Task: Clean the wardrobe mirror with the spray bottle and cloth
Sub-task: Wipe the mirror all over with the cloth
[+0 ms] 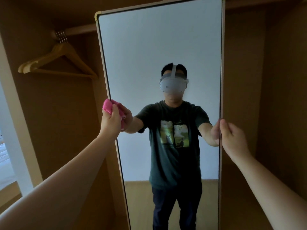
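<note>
Pink cloth (108, 106) bunched inside left grip (111, 121)

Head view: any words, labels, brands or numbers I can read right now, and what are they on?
None can be read.
T-shirt print, seen in the mirror: pictures only, any lettering too blurred to tell.
Headset in the reflection: no legible brand.
Pink cloth, hangers, wardrobe panels: no text visible.

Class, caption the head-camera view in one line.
Left hand presses a pink cloth to the wardrobe mirror; right hand grips its edge.
</note>
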Motion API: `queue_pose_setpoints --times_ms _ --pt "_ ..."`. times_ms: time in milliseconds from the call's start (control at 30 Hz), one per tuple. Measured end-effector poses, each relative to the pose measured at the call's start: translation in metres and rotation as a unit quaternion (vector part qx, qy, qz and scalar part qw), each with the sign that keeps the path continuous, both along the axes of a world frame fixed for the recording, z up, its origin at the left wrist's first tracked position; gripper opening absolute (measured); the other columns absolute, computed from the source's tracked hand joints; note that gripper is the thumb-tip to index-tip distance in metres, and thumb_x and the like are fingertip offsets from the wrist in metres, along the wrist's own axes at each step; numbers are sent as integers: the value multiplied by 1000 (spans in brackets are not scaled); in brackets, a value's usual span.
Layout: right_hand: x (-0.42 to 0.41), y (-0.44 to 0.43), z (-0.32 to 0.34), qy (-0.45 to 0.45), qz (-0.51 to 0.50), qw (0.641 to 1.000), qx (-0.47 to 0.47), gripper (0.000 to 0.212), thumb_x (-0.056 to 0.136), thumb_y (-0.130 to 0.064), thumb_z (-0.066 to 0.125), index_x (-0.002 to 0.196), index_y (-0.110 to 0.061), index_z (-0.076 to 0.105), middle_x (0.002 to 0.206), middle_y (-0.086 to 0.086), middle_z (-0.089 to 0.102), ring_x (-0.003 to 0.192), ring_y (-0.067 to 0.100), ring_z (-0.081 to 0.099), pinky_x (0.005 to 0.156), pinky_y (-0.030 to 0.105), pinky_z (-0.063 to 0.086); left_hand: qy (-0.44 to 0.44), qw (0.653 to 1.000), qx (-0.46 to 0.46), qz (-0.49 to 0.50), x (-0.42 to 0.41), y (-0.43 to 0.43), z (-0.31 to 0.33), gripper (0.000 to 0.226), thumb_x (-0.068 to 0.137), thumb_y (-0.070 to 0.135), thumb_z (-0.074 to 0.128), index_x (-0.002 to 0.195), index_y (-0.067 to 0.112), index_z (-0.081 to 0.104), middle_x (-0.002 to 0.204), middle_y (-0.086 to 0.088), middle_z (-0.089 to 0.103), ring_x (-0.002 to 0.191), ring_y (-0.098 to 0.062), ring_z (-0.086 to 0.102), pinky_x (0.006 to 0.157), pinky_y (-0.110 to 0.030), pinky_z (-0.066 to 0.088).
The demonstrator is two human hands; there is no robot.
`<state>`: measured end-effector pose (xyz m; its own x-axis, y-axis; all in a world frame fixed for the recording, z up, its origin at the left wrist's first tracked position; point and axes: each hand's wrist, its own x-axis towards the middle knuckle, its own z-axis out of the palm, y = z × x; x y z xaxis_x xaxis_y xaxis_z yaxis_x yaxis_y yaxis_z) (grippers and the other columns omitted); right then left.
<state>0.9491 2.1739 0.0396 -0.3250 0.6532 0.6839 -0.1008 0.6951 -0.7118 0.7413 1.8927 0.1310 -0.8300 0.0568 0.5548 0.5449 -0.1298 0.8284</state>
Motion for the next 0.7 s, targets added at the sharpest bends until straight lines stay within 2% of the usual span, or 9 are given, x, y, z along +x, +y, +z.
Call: queue_pose_setpoints --times_ms 100,233,300,367,467,533,633,700 --pt "2 -3 -4 -5 7 1000 14 49 103 -38 35 80 -7 63 74 9 65 71 10 61 60 22 44 9 1000 -20 -2 1 -4 -8 35 103 32 34 106 3 53 69 -5 58 66 -14 63 68 -36 57" --pt "3 -6 -10 -17 -13 999 43 39 103 -33 36 85 -11 63 74 3 63 71 3 58 58 19 42 -7 999 -37 4 5 -4 -14 30 103 32 34 100 8 51 68 -4 56 61 -11 60 59 -29 50" --pt "4 -7 -14 -17 -18 999 47 34 103 -32 36 86 -17 61 73 -1 61 70 2 57 57 18 41 -10 999 -48 0 6 -5 -19 35 104 33 33 106 4 53 68 -6 56 61 -12 59 65 -34 52" --pt "5 -7 -18 -20 -26 998 53 33 104 -32 36 86 -18 61 72 -2 61 69 3 58 55 19 40 -16 998 -58 -2 6 -6 -24 42 104 34 31 116 -1 53 68 -7 56 59 -12 59 68 -32 55" --pt "8 -5 -25 -33 -25 997 59 38 104 -31 35 86 -13 63 73 1 62 71 5 59 56 19 41 -8 998 -63 -1 4 -7 -31 37 104 34 32 106 4 54 66 -5 57 47 -5 58 47 -21 49" --pt "10 -6 -27 -37 -22 997 58 36 104 -30 35 87 -14 63 74 -2 62 72 3 58 57 18 41 -2 998 -64 -1 4 -8 -36 34 103 34 33 97 7 52 65 -3 58 44 -3 57 40 -17 44" --pt "11 -8 -29 -38 -19 998 55 33 104 -28 36 87 -16 62 76 -3 62 72 1 57 58 18 41 -12 998 -66 -13 3 -11 -44 32 103 34 35 95 7 52 67 -4 58 48 -7 59 38 -18 44" --pt "12 -9 -31 -42 -14 997 57 37 104 -27 36 87 -10 64 76 4 64 72 5 58 59 21 44 -20 997 -77 -18 4 -12 -49 33 103 34 34 98 6 51 71 -8 58 57 -15 61 45 -25 51"
